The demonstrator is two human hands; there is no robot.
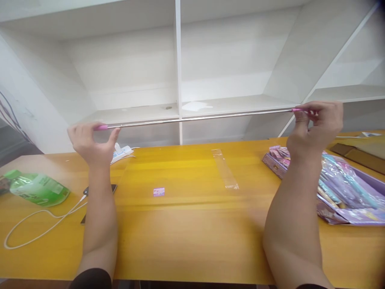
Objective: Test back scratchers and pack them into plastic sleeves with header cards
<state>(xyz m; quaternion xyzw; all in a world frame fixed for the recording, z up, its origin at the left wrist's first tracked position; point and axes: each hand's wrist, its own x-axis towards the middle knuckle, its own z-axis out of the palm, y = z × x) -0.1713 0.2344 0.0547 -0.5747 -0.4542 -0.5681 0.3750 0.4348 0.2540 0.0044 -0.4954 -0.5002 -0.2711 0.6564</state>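
Observation:
A thin silver telescopic rod [207,117] with pink ends is stretched out level above the table, between my two hands. My left hand [93,142] is closed around the pink handle at the left end, its thumb raised beside the metal. At the right end, the fingers of my right hand [320,120] pinch the smaller pink tip. Below the rod, a small purple printed card [159,191] lies on the yellow wooden table [192,237]. A clear plastic sleeve [225,170] lies flat to the right of the card.
On the right, an open purple box [367,182] holds several wrapped items, partly behind my right forearm. A green bottle [39,188] lies on its side at left, near a white cable [45,211] and a phone [113,188]. White shelves [135,112] rise behind the table.

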